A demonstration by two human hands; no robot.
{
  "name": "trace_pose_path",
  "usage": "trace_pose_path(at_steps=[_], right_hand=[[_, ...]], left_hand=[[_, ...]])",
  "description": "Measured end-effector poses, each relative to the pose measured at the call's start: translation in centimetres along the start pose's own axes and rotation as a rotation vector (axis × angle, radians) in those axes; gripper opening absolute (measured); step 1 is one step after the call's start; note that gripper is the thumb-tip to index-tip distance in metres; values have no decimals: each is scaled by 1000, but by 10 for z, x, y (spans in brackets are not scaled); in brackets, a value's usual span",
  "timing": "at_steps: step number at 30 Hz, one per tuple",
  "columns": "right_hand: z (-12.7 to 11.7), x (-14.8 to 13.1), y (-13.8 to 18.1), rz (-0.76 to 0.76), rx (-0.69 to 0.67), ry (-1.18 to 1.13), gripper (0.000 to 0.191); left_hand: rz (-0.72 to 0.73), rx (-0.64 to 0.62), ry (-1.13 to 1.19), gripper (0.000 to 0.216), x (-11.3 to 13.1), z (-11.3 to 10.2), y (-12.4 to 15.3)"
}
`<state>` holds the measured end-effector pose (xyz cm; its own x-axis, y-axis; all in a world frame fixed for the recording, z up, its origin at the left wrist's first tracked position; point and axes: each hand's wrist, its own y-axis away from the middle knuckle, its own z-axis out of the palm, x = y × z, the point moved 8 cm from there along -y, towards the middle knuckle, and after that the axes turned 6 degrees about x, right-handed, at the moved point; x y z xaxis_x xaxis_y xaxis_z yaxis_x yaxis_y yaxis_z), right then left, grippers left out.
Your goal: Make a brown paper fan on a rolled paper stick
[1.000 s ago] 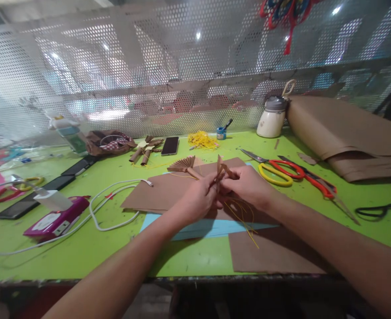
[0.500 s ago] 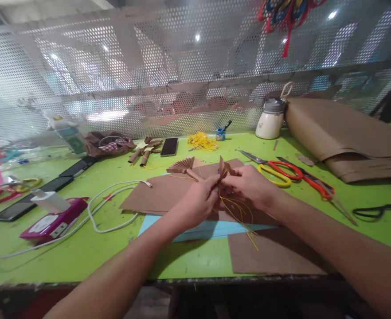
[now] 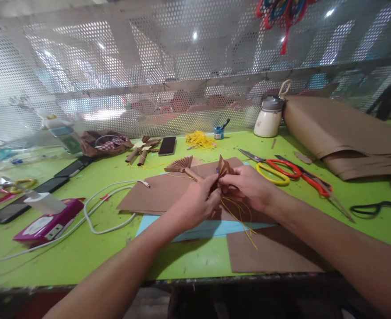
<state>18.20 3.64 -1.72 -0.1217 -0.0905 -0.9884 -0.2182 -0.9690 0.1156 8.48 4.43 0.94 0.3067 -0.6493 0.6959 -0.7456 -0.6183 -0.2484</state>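
My left hand point(image 3: 197, 203) and my right hand point(image 3: 248, 186) meet above the green table point(image 3: 65, 243), both pinched on a small pleated brown paper fan point(image 3: 223, 167) that sticks up between the fingertips. Thin yellow strings point(image 3: 240, 219) hang down from the fan under my right hand. Sheets of brown paper point(image 3: 162, 192) and a blue sheet point(image 3: 212, 228) lie beneath the hands. A second folded fan point(image 3: 182, 165) rests on the brown paper just behind my left hand.
Yellow and red scissors point(image 3: 283, 172) lie right of the hands, with large brown paper sheets point(image 3: 342, 130) and a white jar point(image 3: 268, 117) behind. A white cable point(image 3: 99, 212), a pink box point(image 3: 47, 221) and phones point(image 3: 12, 208) are at the left. A perforated metal screen point(image 3: 149, 66) backs the table.
My hands have stayed together on the fan, turning it slightly so its pleats spread a little. The view has shifted slightly to the right.
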Motion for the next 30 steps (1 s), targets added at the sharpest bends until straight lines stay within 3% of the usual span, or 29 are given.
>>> trace_pose_path(at_steps=[7,15,17,20,23,26,30], right_hand=[[0,-4,3,-19,-13,-16,12],[-9,-30,6,-209,64,26,14],[-6,-33,7,-261,31,73,15],[9,-32,10,-285,-127,114,20],[14,-28,11,-264,-188,98,23],[6,-28,8,-313,-106,83,21],[-2,-27,5,-359,-31,42,20]], left_hand=[[11,96,24,24,-2,-5,-3],[-171,0,700,41,-11,5,-6],[-185,4,784,52,-13,5,-6],[-193,-16,866,63,-13,8,-4],[-172,-59,930,60,-8,9,-2],[-177,-90,974,58,-3,10,-1],[-209,5,917,38,-5,4,-3]])
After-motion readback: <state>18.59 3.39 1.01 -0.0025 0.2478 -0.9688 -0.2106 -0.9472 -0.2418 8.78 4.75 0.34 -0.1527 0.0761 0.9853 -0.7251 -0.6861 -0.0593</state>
